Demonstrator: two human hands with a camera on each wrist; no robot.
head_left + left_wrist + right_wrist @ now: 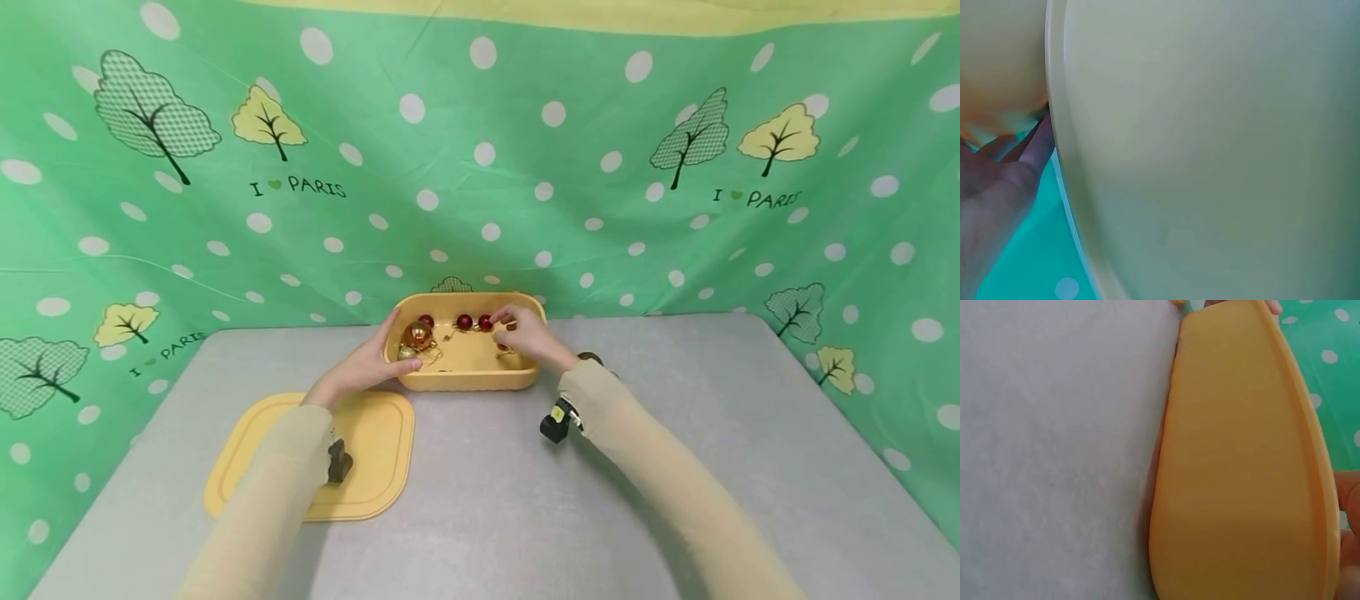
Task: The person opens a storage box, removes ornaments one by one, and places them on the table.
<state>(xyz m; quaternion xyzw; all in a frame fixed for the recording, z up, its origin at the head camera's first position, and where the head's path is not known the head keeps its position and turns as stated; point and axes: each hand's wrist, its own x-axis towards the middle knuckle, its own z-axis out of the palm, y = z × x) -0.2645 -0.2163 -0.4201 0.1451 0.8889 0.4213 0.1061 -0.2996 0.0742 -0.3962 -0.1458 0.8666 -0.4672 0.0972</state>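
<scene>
A yellow plastic box (468, 381) stands near the table's back edge. My left hand (367, 360) holds its left end, fingers along the outer wall and thumb over the front rim; in the left wrist view that hand (1004, 169) lies against the curved wall. Inside, a shiny gold bauble (417, 334) and a glittery gold one (407, 352) lie at the left, with red baubles (464, 322) toward the back. My right hand (531, 335) reaches over the right end, bent fingertips right at a red bauble (485, 322); I cannot tell whether they pinch it.
A yellow lid (375, 450) lies flat on the grey table (480, 500) at front left, partly under my left forearm. Black wrist cameras (555, 427) hang below both wrists. A green dotted curtain (480, 183) rises behind the box and at both sides.
</scene>
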